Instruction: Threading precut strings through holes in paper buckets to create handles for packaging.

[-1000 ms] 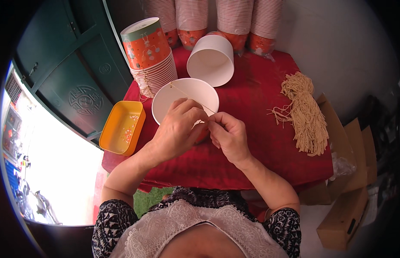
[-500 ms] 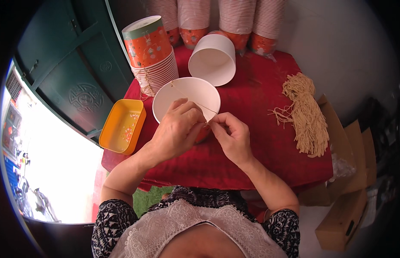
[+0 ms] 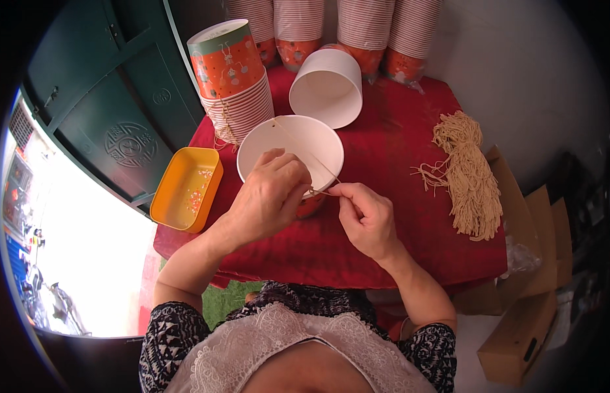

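A paper bucket [image 3: 290, 137] with a white inside and an orange outside stands in front of me, its mouth facing up toward me. A thin beige string [image 3: 323, 165] runs across its mouth from a small hole in the far rim to the near right rim. My left hand [image 3: 269, 195] is closed at the near rim, thumb and fingers pinched on the bucket's edge; its fingertips are partly hidden. Just right of the rim, my right hand [image 3: 368, 219] pinches the string between thumb and forefinger, holding it taut.
An orange tray [image 3: 162, 213] with small bits inside sits at left, near a tall stack of buckets [image 3: 238, 108]. Another bucket [image 3: 324, 98] lies tipped behind. Wrapped stacks [image 3: 362, 29] line the back. A string bundle [image 3: 472, 177] lies right on the red cloth [image 3: 397, 164]; cardboard boxes [image 3: 521, 334] stand beyond.
My right hand has moved away from the rim to the right, drawing the string out. The bucket has shifted slightly right, while my left hand has stayed nearly in place.
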The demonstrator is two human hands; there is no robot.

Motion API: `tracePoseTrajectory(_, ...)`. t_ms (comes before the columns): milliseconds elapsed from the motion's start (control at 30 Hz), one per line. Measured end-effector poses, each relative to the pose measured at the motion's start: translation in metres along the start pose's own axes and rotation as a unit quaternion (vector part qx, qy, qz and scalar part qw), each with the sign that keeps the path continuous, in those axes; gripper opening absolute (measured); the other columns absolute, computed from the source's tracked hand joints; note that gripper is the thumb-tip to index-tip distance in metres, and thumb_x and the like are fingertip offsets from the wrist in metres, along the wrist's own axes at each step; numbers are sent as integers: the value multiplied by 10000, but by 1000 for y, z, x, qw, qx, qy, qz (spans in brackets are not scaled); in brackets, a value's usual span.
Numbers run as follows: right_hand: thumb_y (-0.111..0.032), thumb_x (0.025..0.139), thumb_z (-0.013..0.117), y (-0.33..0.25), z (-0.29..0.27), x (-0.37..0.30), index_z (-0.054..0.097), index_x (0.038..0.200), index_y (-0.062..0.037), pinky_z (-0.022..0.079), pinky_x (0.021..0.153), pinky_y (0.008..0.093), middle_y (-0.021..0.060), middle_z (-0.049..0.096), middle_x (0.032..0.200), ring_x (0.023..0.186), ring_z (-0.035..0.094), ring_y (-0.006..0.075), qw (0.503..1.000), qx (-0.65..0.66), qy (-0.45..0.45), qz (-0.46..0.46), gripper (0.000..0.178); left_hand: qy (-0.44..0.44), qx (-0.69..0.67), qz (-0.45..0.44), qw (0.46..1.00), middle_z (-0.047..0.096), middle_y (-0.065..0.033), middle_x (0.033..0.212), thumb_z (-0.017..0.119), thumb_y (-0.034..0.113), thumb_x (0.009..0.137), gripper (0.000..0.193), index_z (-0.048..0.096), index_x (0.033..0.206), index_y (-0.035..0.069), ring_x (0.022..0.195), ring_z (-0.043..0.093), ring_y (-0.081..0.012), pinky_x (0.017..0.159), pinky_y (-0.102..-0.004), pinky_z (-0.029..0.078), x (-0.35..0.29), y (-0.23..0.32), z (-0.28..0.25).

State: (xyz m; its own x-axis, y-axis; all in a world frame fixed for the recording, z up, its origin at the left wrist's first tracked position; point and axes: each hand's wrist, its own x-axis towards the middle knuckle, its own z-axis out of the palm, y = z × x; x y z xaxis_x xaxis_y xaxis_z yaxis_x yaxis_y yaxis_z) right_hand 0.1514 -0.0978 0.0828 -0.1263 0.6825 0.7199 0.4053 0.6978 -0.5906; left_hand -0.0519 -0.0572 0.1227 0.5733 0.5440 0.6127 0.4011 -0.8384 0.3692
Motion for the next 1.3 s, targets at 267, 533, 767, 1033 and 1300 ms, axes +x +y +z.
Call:
tracePoseTrajectory(267, 132, 758, 550, 5, -6, 0, 588, 835, -1, 494, 496, 345, 117, 621, 746, 604, 629, 269, 999, -24, -27, -36, 158, -9, -5, -9, 1000, 584, -122, 804, 622, -9, 804, 97, 548, 856, 26, 828, 611, -347, 988, -514, 420, -2, 0, -1)
tracePoseTrajectory(533, 123, 739, 542, 13, -9, 6, 565, 777, -17, 471, 489, 367, 112, 566, 689, 589, 593, 286, 994, -18, -79, -80, 147, -25, -11, -9, 1000, 579, -122, 793, 606, 10, 810, 67, 541, 823, 17, 801, 598, -347, 965, -503, 423, 0, 1, -1)
tracePoseTrajectory(767, 76, 786, 591, 3, -13, 9, 590, 971, -18, 514, 536, 366, 121, 631, 764, 625, 645, 270, 994, -25, -97, -46, 208, -20, 24, -23, 999, 591, -85, 785, 658, -3, 783, 110, 570, 837, 34, 833, 593, -316, 906, -411, 439, -2, -4, -3)
tracePoseTrajectory(1033, -53, 789, 745, 18, -5, 15, 613, 1003, -39, 557, 592, 371, 112, 667, 817, 694, 688, 277, 976, -161, -91, -114, 252, 175, 24, -43, 983, 577, -181, 1145, 719, -40, 754, 274, 611, 1000, 8, 1034, 606, -353, 854, -405, 513, -21, 7, -2)
tracePoseTrajectory(1300, -57, 868, 723, 19, 1, 13, 616, 902, -4, 506, 502, 297, 106, 655, 682, 583, 664, 195, 991, -66, 112, -41, 124, 350, -34, -161, 922, 519, -124, 1212, 643, -21, 880, 393, 487, 1240, -46, 935, 599, -146, 801, -271, 488, -64, -3, 2)
